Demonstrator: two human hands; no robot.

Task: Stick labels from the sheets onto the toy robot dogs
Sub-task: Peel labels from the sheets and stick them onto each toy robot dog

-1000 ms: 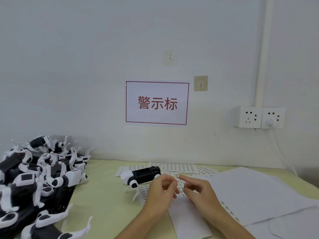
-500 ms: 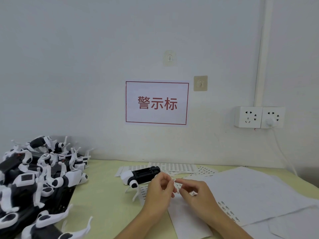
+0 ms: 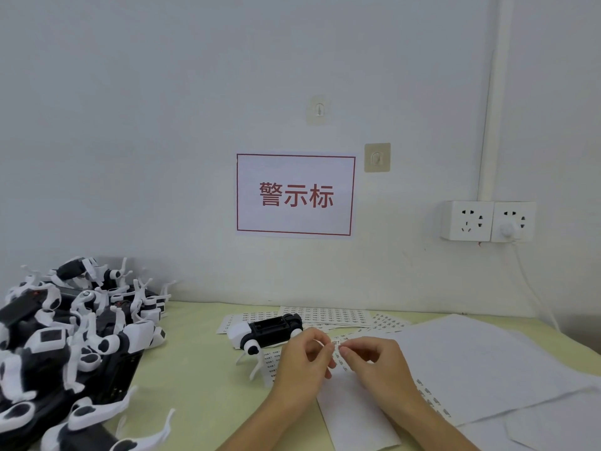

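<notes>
Label (image 3: 337,342) pinched between left hand (image 3: 304,359) and right hand (image 3: 374,361), unapplied; toy robot dog (image 3: 265,333) awaiting; heap of dogs (image 3: 71,327) left.

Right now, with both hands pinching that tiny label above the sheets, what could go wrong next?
1. The label is pinched between the left hand and right hand; it might fold or stick to a fingertip.
2. The toy robot dog lies unheld beside the hands, so it may slide when pressed.
3. The blank paper overlaps the label sheets and could get dragged along.
</notes>
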